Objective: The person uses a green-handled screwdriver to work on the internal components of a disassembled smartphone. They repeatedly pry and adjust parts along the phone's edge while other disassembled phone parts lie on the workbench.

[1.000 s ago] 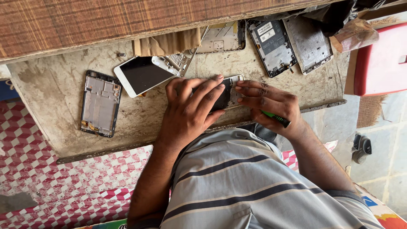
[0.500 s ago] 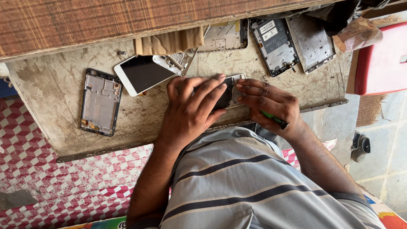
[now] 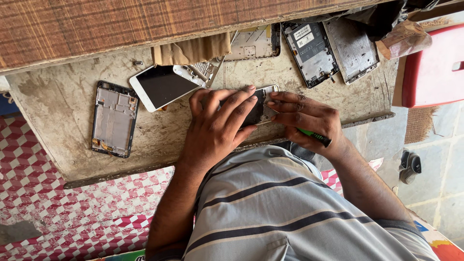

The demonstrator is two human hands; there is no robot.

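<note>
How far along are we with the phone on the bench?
Looks done: a bare frame, a white phone and an opened phone lie aside on the bench. In hand: the left hand presses flat on the small phone; the right hand touches it, grip shut on a green tool. Left: hard to judge, since the hands hide most of it.

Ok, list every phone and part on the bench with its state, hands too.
White phone: flat, screen dark.
Bare frame: opened, flat, untouched.
Opened phone: back off, insides showing.
Held phone: pinned under both hands.
Left hand: pressing on held phone.
Right hand: gripping green tool.
</note>
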